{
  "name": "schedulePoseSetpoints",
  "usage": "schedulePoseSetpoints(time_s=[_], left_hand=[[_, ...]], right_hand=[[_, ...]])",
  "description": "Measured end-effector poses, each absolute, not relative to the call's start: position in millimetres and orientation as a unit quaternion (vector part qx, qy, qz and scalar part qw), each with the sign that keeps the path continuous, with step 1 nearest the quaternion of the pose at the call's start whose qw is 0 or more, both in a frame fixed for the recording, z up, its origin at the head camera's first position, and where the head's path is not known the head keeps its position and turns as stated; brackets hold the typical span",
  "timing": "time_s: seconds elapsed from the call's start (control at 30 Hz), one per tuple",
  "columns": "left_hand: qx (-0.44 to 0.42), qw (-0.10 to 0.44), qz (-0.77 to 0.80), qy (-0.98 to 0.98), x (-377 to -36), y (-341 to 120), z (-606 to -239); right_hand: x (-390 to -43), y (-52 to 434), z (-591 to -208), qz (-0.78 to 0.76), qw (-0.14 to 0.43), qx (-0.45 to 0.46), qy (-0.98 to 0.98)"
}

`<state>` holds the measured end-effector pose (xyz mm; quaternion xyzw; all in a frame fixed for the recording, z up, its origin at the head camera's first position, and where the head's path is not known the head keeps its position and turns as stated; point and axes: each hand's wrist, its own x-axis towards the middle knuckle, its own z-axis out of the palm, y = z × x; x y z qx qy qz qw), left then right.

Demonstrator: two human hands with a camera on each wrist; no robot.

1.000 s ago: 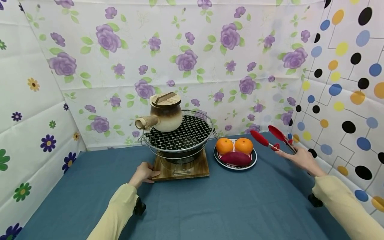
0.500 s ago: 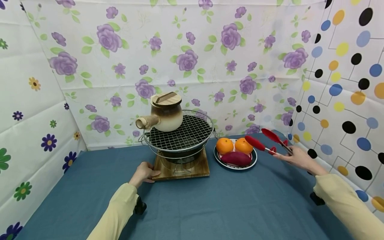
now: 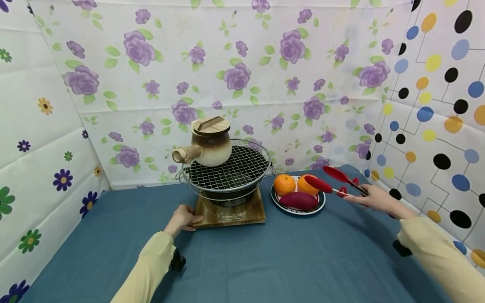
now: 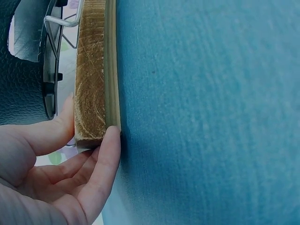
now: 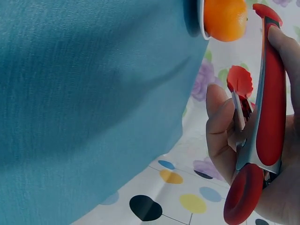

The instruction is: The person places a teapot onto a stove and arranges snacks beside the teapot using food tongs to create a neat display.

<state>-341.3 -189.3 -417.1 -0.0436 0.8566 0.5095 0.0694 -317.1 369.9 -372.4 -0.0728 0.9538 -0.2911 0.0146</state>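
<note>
My right hand (image 3: 373, 198) (image 5: 262, 154) grips red tongs (image 3: 333, 180) (image 5: 265, 112), their tips spread apart over the right orange (image 3: 306, 184) (image 5: 225, 19) on a plate (image 3: 299, 209). The plate also holds a second orange (image 3: 284, 184) and a purple sweet potato (image 3: 298, 200). My left hand (image 3: 182, 218) (image 4: 70, 173) holds the front left corner of a wooden board (image 3: 231, 213) (image 4: 96, 75), thumb on top and fingers below. On the board stands a small round grill (image 3: 226, 170) with a wire mesh. A clay pot (image 3: 206, 143) with a wooden lid and side handle sits on the mesh's left side.
A blue cloth (image 3: 242, 256) covers the table. Flowered sheets wall the back and left, a dotted sheet (image 3: 435, 105) the right, close beside my right hand. Black wrist straps (image 3: 176, 261) show under both sleeves.
My right hand has carried the tongs left and down, from beside the plate to over the right orange. The left hand has stayed on the board.
</note>
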Motion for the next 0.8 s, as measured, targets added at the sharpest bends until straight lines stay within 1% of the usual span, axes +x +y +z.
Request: schedulePoseSetpoints(time_s=[0.27,0.8], left_hand=[[-0.046,0.068,0.506,0.858,-342.9,-189.3,-417.6],[-0.051,0.067,0.504,0.86,-342.5,-188.9,-417.9]], right_hand=[[-319.1,366.5,-367.1,-0.289,0.033,-0.08,0.953],[-320.5,359.6,-361.2,-0.272,0.048,-0.092,0.957]])
